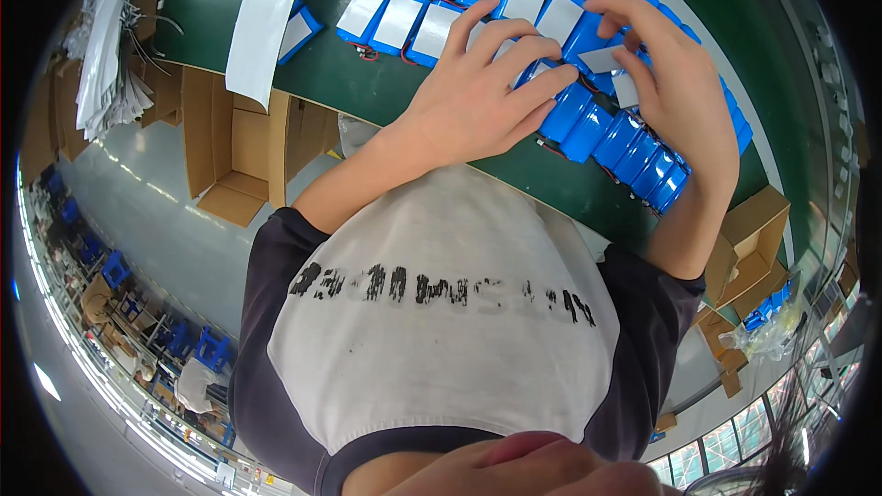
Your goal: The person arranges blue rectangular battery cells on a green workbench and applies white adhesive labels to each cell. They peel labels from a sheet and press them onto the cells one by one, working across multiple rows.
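Blue shrink-wrapped battery packs (568,110) stand in rows on the green table, many with white labels on top and thin red and black wires at their ends. My left hand (491,83) lies over the near row with its fingers spread, fingertips touching the packs. My right hand (675,73) is bent over the packs to its right, its thumb and fingers at a small white label (602,60). That label sits tilted over a blue pack, partly hidden by the fingers. Unlabelled packs run from between my hands toward the near right.
A long white label sheet (266,18) hangs over the table's front edge at left, beside a lone blue pack (299,34). Open cardboard boxes stand below the edge at left (234,147) and right (749,248). White strips (106,55) hang at far left.
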A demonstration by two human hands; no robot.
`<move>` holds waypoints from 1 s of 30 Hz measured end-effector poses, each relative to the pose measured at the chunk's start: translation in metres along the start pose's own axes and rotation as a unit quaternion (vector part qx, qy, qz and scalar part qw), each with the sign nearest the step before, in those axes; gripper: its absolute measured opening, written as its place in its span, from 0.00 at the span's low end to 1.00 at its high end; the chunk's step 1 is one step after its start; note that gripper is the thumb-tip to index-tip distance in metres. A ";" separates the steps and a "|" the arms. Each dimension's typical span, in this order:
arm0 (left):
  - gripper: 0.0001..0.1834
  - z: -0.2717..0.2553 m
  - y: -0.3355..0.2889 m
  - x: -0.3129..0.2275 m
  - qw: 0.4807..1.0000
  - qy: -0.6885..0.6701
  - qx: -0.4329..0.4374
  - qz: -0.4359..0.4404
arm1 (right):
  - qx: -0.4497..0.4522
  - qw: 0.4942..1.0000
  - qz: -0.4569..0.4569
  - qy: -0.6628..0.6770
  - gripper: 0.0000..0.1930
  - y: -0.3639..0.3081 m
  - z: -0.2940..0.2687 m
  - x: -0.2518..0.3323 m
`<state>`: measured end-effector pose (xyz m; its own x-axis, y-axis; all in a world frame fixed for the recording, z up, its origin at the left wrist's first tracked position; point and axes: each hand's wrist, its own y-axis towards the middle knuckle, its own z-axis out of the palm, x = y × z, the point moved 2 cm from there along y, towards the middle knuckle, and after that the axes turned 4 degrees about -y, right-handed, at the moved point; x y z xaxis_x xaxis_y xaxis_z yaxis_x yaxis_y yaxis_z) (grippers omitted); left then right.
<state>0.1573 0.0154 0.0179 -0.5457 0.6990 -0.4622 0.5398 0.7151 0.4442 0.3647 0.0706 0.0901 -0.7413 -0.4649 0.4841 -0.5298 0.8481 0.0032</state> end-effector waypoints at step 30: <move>0.14 0.024 0.075 0.046 0.931 -0.329 -0.124 -0.099 | -0.336 0.765 0.073 0.544 0.18 -0.011 0.053 -0.073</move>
<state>0.1885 0.1007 0.0115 -0.0651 0.4558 -0.8877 0.2613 0.8663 0.4257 0.4029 0.0814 0.0080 0.2038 -0.1746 0.9633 0.1281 0.9803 0.1506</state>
